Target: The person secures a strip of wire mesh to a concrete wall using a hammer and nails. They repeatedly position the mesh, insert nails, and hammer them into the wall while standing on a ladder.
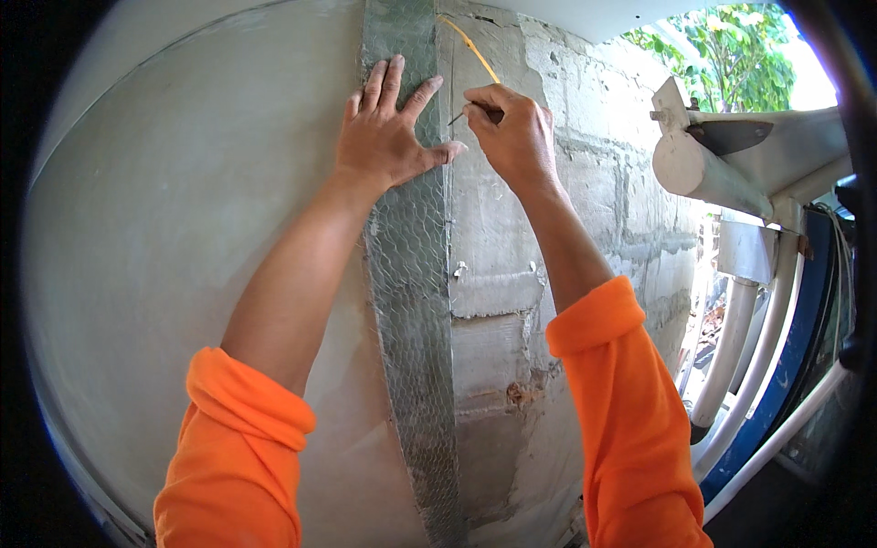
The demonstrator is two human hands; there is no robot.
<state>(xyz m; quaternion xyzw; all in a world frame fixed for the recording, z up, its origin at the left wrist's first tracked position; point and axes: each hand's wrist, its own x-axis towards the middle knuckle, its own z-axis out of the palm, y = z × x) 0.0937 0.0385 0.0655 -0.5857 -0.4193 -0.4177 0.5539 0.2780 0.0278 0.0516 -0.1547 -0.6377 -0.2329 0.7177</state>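
Note:
A strip of wire mesh (411, 301) runs down the wall, over the seam between smooth grey plaster and bare blocks. My left hand (384, 137) lies on the upper part of the strip with fingers spread, pressing it to the wall. Just right of it, my right hand (514, 137) pinches a thin dark nail (454, 120), whose point sticks out leftward near the mesh's right edge. Whether the point touches the wall I cannot tell. A yellow cable (470, 46) comes out of the wall above my right hand and passes down behind it.
Smooth plastered wall (174, 247) fills the left side, and rough block wall (493, 365) the right. A white pale ceiling (585, 16) closes the top. At the right stand metal pipes (731, 347), a thick round beam end (681, 164) and a blue post (776, 393).

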